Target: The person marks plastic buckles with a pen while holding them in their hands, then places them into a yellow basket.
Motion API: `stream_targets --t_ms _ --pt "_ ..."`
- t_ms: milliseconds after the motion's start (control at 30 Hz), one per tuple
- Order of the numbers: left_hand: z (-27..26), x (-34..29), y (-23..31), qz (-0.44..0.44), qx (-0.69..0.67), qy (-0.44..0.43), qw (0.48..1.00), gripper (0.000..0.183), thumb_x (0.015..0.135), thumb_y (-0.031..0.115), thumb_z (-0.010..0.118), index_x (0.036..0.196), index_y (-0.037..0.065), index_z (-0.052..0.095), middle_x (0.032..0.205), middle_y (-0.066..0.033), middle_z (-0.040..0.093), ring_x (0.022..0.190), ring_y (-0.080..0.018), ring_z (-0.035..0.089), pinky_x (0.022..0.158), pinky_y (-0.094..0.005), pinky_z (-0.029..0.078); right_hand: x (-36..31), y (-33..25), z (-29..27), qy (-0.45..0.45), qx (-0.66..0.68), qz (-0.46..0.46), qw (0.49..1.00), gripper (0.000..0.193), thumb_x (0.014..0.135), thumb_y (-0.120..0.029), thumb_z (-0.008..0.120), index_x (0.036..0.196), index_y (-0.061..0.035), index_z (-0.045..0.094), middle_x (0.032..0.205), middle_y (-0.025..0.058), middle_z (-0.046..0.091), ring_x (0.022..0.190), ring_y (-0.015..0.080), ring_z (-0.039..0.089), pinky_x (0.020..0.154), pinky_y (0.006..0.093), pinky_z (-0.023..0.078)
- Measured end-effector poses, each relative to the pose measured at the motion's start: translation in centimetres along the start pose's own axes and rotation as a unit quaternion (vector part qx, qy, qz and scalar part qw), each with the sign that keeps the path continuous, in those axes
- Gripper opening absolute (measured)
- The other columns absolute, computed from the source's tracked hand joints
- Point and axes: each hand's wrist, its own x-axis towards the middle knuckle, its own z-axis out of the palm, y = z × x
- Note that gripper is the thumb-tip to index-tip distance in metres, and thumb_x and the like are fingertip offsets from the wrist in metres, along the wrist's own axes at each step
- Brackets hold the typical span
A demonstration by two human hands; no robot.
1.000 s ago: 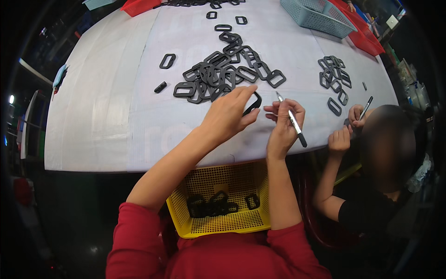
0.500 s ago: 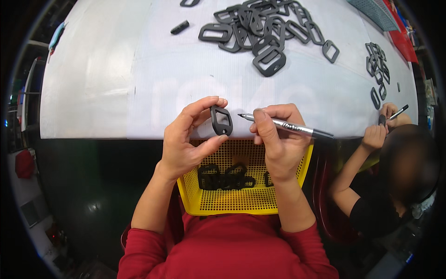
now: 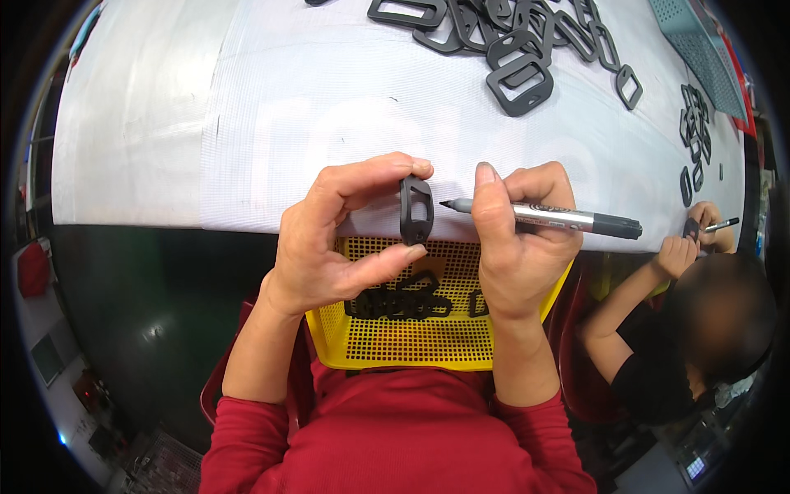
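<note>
Between the thumb and fingers of my left hand [image 3: 321, 222] a black frame-shaped part [image 3: 406, 212] is held upright by its two ends, above the table's front edge. It has a large opening and a small hole near its lower end. My right hand [image 3: 522, 239] grips a silver marker [image 3: 555, 219] with a black end; its dark tip points left at the part, a small gap apart. Below both hands sits a yellow plastic basket [image 3: 411, 356] with several similar black parts [image 3: 399, 303] in it. My right forearm covers part of the basket's right side.
A heap of black frame parts [image 3: 518, 74] lies on the white-covered table [image 3: 271, 107]. Further right are a smaller pile [image 3: 695, 123] and a blue-grey basket [image 3: 699, 49]. A co-worker [image 3: 634, 337] at the right holds a pen and a dark part. A red chair [image 3: 576, 370] stands between us.
My left hand has turned the part more edge-on and shifted it slightly right. The marker has moved a little right and lies flatter. The whole view has shifted, with the heap higher in it.
</note>
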Motion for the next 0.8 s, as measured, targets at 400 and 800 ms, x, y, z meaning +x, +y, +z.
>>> stream_targets --t_ms 400,800 --pt "-0.39 -0.04 0.19 -0.018 0.015 -0.03 0.999 0.058 0.067 -0.003 0.07 0.116 -0.005 0.04 0.113 -0.0234 0.051 0.106 -0.0299 0.054 0.091 -0.0396 0.045 -0.24 0.65 0.07 -0.019 0.026 0.023 0.999 0.025 0.076 -0.003 0.064 0.064 -0.0053 0.043 0.053 -0.0039 0.044 0.047 0.0006 0.038 0.042 0.0172 0.03" --pt "-0.2 -0.4 0.48 -0.011 0.039 -0.034 0.999 0.06 0.065 -0.004 0.071 0.116 -0.003 0.04 0.113 -0.0243 0.051 0.106 -0.0307 0.054 0.091 -0.0401 0.044 -0.58 0.73 -0.07 -0.029 0.015 0.005 0.999 0.025 0.076 -0.004 0.064 0.063 -0.0059 0.043 0.051 -0.0048 0.042 0.045 0.0001 0.036 0.04 0.0174 0.028"
